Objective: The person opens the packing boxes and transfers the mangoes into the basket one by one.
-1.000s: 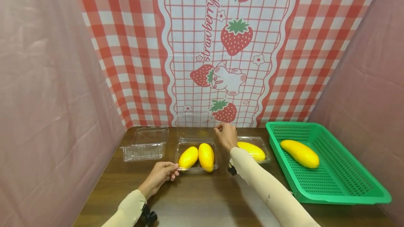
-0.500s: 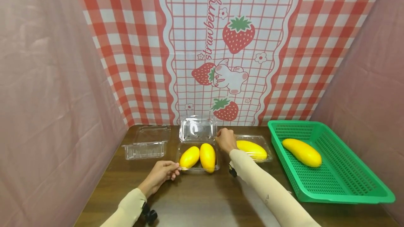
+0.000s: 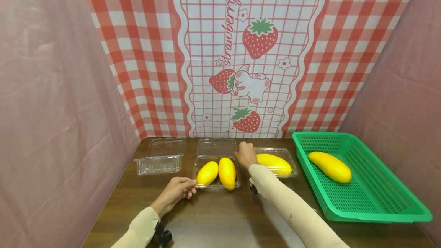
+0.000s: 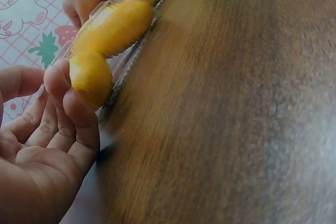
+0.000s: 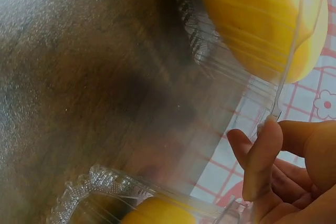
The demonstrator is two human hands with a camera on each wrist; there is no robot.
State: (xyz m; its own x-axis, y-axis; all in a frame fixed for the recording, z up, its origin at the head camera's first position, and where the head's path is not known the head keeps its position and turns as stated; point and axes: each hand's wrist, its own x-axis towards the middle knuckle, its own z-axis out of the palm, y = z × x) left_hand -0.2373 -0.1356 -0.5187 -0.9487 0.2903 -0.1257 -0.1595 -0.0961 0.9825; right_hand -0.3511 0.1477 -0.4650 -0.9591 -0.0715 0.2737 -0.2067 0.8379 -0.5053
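Two yellow mangoes (image 3: 207,173) lie side by side in the middle clear plastic clamshell container (image 3: 215,187), whose lid (image 3: 216,148) is folded back towards the cloth. At its front left corner my left hand (image 3: 175,192) pinches the rim between thumb and fingers, and the left wrist view has these fingertips beside a mango (image 4: 90,80). My right hand (image 3: 246,155) is at the back right corner by the hinge. In the right wrist view, thumb and finger meet on a clear plastic edge (image 5: 283,85) beside a large mango (image 5: 257,19).
Right of the middle one, another clear container (image 3: 293,169) holds a mango (image 3: 274,164), partly behind my right hand. A green basket (image 3: 373,217) with one mango (image 3: 330,167) stands at far right. An opened container (image 3: 158,165) is at left. Strawberry-print cloth (image 3: 151,68) hangs behind.
The middle container's lid has gone from raised to lying back low behind the container. My right hand has lowered slightly with it. My left hand keeps its grip on the front corner.
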